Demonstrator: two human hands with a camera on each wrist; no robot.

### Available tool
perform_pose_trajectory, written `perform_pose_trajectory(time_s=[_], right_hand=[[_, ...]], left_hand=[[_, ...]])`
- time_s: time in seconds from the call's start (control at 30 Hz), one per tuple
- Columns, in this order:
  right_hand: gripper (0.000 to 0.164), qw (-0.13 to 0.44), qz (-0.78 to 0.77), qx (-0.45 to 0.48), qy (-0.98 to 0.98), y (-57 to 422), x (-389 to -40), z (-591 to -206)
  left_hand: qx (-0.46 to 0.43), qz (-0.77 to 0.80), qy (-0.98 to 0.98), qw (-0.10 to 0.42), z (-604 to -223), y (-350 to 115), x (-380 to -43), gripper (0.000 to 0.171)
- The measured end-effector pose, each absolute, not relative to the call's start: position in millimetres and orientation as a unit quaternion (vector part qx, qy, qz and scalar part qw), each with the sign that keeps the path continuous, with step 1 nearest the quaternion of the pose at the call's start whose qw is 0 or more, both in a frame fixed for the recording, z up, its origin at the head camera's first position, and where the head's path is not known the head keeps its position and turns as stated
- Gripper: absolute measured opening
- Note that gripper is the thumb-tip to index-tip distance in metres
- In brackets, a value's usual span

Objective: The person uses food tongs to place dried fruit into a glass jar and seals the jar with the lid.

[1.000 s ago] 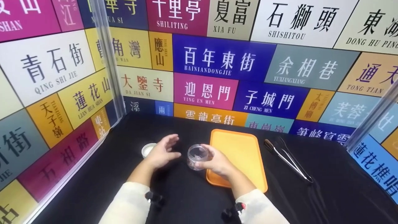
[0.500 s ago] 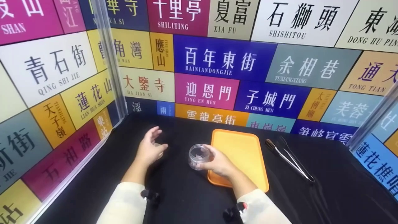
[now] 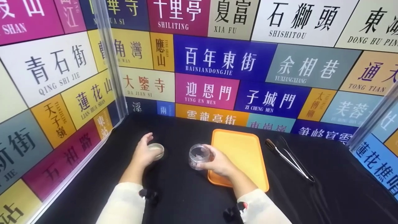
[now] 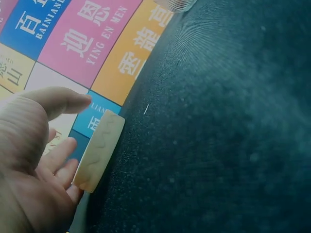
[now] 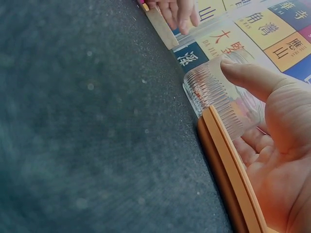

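Note:
My right hand [image 3: 219, 161] holds a clear ribbed jar [image 3: 196, 155] beside the tray's left edge, thumb on the near side. In the right wrist view the jar [image 5: 211, 90] stands upright on the black cloth. Something small and pale shows inside it, too unclear to name. My left hand [image 3: 144, 155] is at a pale round lid [image 3: 159, 151] on the cloth, left of the jar. In the left wrist view the fingers lie behind the lid [image 4: 99, 153], and the thumb hovers apart from it. The hand hides part of the lid in the head view.
An orange tray [image 3: 238, 152] lies right of the jar. Metal tongs [image 3: 290, 161] lie farther right on the black cloth [image 3: 183, 199]. Printed panels [image 3: 224, 56] with large characters enclose the table at the back and sides.
My left hand has drawn back to the left, and the lid shows now on its right side instead of its left. The right hand keeps the jar in place.

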State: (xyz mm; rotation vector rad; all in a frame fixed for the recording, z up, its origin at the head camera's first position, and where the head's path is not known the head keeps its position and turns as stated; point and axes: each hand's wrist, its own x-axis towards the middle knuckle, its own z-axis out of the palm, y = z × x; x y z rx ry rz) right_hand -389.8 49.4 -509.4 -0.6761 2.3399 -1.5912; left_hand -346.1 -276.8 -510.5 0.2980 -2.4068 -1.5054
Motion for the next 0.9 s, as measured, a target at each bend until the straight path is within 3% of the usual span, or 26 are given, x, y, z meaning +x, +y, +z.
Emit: perform_pose_trajectory(time_s=[0.43,0.9], right_hand=[[0.09,0.116,-0.548,-0.239,0.793,48.7,-390.4,-510.8],[0.088,0.113,-0.55,-0.237,0.793,48.8,-389.5,-509.0]], left_hand=[[0.119,-0.43,-0.888,0.107,-506.8,-274.5,-338.8,0.103],[0.106,-0.487,-0.857,0.133,-497.6,-266.9,-345.2,0.102]])
